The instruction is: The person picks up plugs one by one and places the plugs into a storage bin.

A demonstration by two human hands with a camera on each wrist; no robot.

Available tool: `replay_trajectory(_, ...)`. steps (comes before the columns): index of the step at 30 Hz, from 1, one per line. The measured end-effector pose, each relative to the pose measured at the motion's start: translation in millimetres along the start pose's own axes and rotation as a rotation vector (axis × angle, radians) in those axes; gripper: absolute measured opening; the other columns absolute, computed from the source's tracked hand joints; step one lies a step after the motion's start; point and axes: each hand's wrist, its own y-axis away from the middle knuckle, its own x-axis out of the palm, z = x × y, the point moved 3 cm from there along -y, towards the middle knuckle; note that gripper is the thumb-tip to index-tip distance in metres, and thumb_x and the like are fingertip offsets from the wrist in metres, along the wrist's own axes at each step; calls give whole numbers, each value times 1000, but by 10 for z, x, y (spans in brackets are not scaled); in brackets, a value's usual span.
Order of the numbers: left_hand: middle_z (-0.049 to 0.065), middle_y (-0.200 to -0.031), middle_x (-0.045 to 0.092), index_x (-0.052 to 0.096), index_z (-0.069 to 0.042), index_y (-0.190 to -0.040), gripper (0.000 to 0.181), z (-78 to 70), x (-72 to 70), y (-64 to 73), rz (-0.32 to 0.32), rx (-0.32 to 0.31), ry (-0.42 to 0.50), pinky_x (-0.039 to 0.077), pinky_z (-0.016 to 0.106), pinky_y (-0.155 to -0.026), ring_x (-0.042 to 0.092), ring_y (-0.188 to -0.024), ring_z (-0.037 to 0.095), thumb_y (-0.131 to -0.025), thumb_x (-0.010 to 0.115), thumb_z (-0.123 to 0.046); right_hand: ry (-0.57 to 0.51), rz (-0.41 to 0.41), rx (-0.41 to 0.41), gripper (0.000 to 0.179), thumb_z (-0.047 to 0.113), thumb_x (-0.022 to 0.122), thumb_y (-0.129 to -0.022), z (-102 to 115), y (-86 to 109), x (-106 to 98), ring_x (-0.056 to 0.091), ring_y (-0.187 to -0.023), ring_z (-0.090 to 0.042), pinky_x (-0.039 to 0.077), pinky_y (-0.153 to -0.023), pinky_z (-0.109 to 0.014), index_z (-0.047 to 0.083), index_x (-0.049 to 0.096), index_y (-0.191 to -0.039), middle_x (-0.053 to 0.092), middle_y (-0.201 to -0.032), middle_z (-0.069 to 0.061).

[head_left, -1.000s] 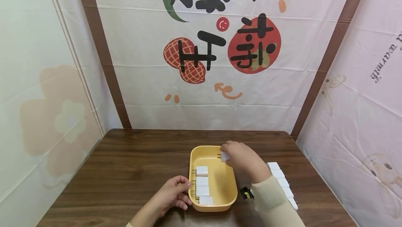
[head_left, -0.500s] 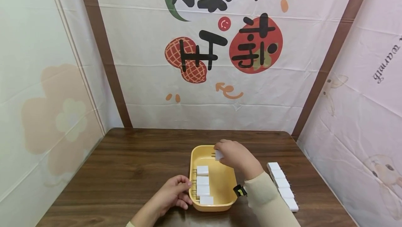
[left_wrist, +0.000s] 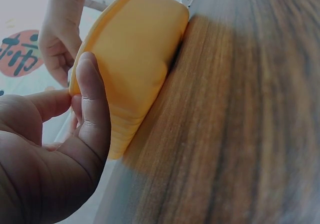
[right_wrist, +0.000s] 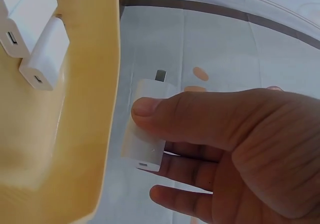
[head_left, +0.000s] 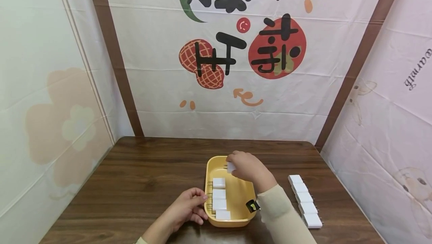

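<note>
I'm holding one white two-pin charger (head_left: 231, 167) over the far end of the yellow tray (head_left: 237, 197); four chargers (head_left: 219, 194) are lining its left side, five more chargers (head_left: 305, 197) lying to its right.

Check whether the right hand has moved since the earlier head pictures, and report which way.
Yes. Against the yellow tray, the right hand has moved leftward, carrying a white charger with it.

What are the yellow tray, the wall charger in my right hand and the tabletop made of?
Yellow tray: likely molded plastic, smooth and satin, with thin, evenly coloured walls and rounded corners.
Wall charger: probably hard white plastic, given its smooth, shiny casing; its prongs look like metal, from their grey gleam.
Tabletop: brown wood grain, slight sheen; could be wood or printed laminate.
</note>
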Motion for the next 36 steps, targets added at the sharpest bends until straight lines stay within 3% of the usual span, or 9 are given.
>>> replay_trajectory(18,11,-86,67,48,-1,-114,23,4,11,-11,-9,0,-12,58,27,-53,70,-64,15,-105,58,-20,49,38,-20,40,19,80,-90,51,-194,193,66,-97,-16,58,-83,-33,14,68,-129,67,-119,-2)
replay_trajectory(36,10,-84,66,48,-2,-114,20,-15,12,-5,-4,-5,-11,58,26,-54,70,-65,15,-106,56,-19,84,0,-21,40,18,78,-90,65,-355,394,67,-97,-17,58,-81,-31,12,68,-128,67,-119,-3)
